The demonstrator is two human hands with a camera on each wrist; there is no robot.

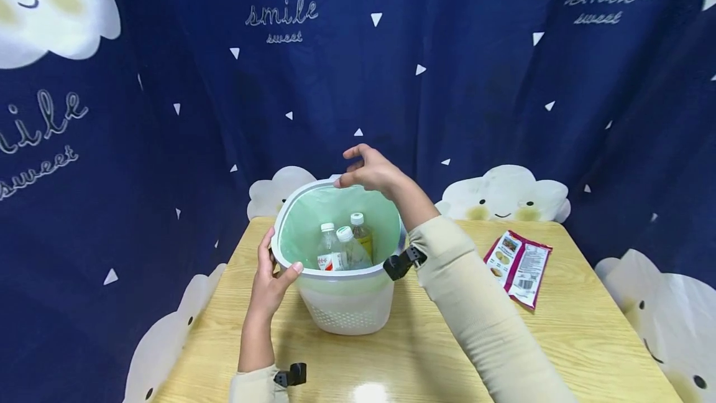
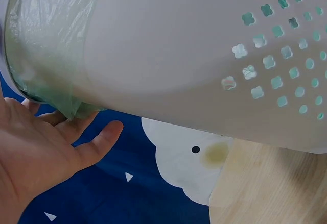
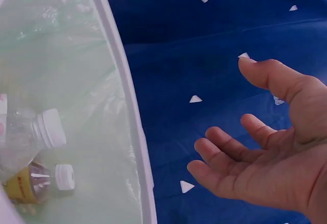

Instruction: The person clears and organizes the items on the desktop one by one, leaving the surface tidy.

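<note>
A white trash bin (image 1: 347,310) with a pale green liner bag (image 1: 302,216) stands on the wooden table. Several plastic bottles lie in it, among them a clear bottle (image 1: 329,242) with a white cap and a bottle with a yellow label (image 1: 362,236). At the bin's left rim my left hand (image 1: 271,285) holds on, thumb over the edge, other fingers outside against the folded-over liner. My right hand (image 1: 371,170) hovers by the far rim, fingers loosely bent and holding nothing. The right wrist view shows it apart from the rim (image 3: 130,96).
To the right on the table (image 1: 447,353) lies a snack packet (image 1: 520,268) with a purple-red edge. A dark blue curtain (image 1: 335,86) with clouds and white triangles hangs around the back and sides.
</note>
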